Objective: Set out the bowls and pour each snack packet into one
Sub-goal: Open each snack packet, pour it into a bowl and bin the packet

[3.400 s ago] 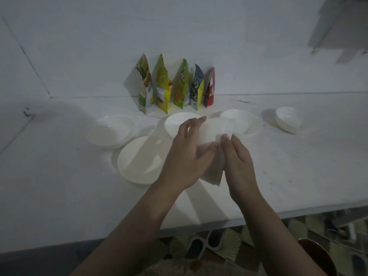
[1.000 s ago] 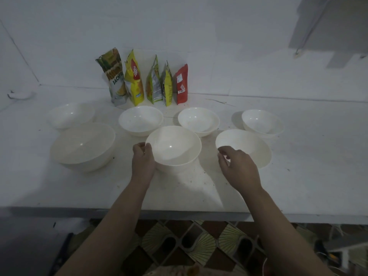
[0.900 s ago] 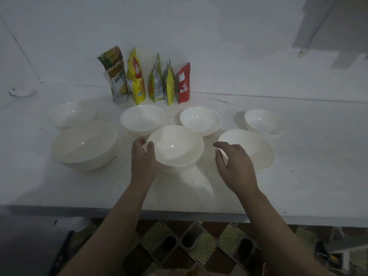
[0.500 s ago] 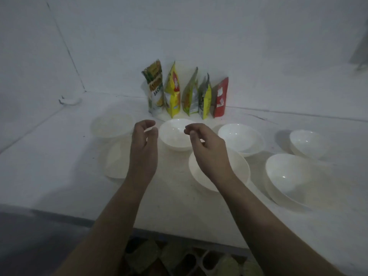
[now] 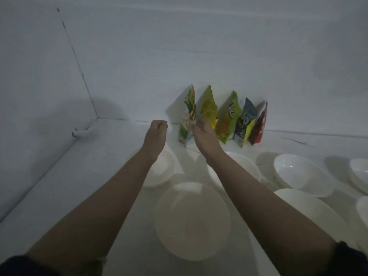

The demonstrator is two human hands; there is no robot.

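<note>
Against the back wall [image 5: 199, 46] there's a row of five snack packets standing upright, packed close together: a green-and-white packet [image 5: 187, 116] on the far left, then a yellow packet [image 5: 209, 110], a lime-green packet [image 5: 228, 118], a dark blue-and-yellow packet [image 5: 244, 124] and a red packet [image 5: 258, 126] on the right end. All look unopened as far as I can make out, the light is pretty dim.

In front of them the white counter [image 5: 89, 176] is full of white bowls, all empty. The big front bowl [image 5: 193, 222] sits between the two forearms. A smaller left bowl [image 5: 163, 170] is half hidden under the left arm, another middle bowl [image 5: 245, 168] is mostly hidden under the right arm, and a right bowl [image 5: 300, 174] is out in the open. More bowls are cut off by the right edge. There's also some small white fixture [image 5: 82, 133] near the corner, can't tell what it is.

Now the hands. Left hand [image 5: 156, 136] is up in the air, fingers curled in loosely, nothing in it, just left of the packets. Right hand [image 5: 203, 134] is right at the green-and-white packet, fingers only slightly spread, overlapping its lower edge. Whether it's actually touching or gripping, I honestly can't tell.
</note>
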